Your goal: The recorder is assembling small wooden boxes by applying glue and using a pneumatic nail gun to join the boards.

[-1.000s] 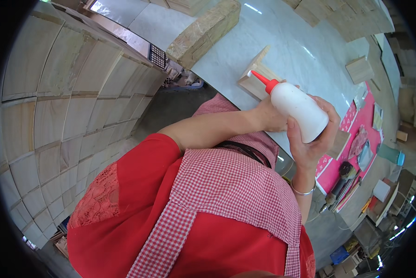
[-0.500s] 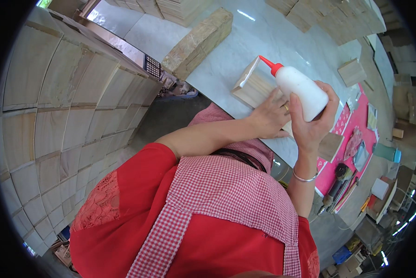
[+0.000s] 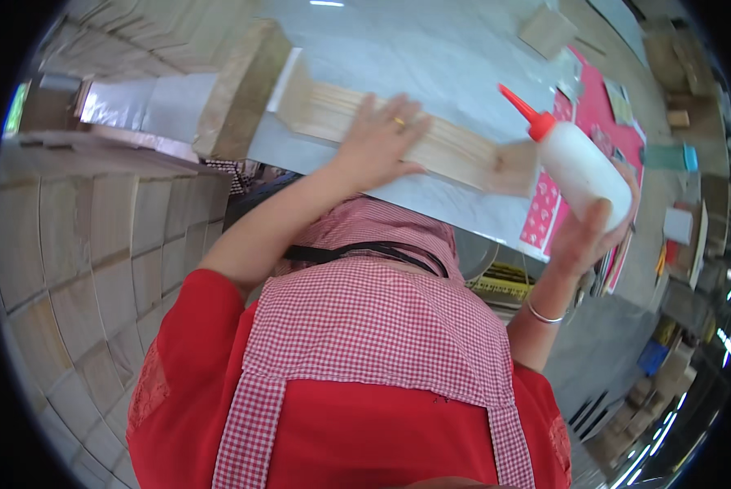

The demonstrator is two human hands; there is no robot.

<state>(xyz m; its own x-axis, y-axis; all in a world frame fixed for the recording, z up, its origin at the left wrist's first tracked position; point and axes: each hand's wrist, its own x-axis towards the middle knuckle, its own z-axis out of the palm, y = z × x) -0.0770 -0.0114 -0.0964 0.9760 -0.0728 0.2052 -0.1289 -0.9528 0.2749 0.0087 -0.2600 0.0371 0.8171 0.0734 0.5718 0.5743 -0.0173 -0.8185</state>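
My right hand [image 3: 589,232] is wrapped round a white squeeze bottle [image 3: 581,167] with a red cap and a long pointed red nozzle. The bottle is tilted, its nozzle up and to the left, held in the air at the right end of a three-sided wooden frame [image 3: 455,151]. This pale frame lies on the tabletop: a long board with a short upright piece at each end. A whitish edge shows on its left end piece. Flat on the long board rests my left hand [image 3: 380,143], fingers spread, a ring on one finger.
A thick wooden block [image 3: 239,94] stands on the grey-white tabletop [image 3: 439,53] beside the frame's left end. Stacked wooden blocks [image 3: 121,236] form a wall on the left. At right lie a pink patterned sheet [image 3: 539,220], a small wood block [image 3: 547,31] and a teal container [image 3: 668,157].
The wooden frame has turned and now lies lengthwise across in front of me. My left hand has moved left along with it. The bottle has moved right and lower, away from the left end piece.
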